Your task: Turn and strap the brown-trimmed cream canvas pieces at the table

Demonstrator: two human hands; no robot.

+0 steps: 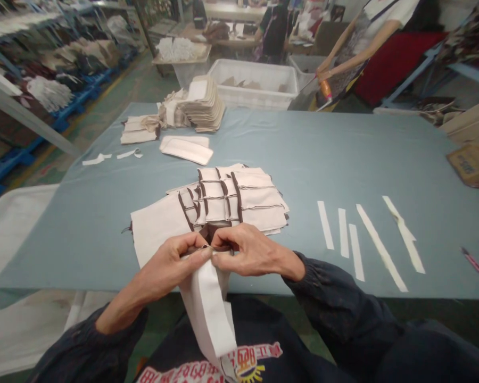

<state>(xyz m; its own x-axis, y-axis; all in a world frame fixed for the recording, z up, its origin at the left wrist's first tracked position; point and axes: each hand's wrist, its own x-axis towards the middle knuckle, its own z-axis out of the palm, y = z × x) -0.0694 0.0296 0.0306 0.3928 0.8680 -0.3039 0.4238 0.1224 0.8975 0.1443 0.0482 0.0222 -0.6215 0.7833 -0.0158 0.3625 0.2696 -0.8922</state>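
Both hands pinch one cloth piece at the table's (343,159) near edge: left hand (171,263) and right hand (249,252) grip its dark-trimmed top, apparently. The piece (209,308) hangs lapward; keeping thumbs close steadies the seam.

A cream-white fabric piece with dark brown trim (207,298) hangs over the near edge of the table, at the centre of the scene. Its top edge, where the brown binding is bunched, is pinched between the fingertips of the left hand (175,263) and the right hand (249,250), which meet thumb to thumb. From there the pale cloth drops toward the person's lap as a long, folded, slightly twisted strip.
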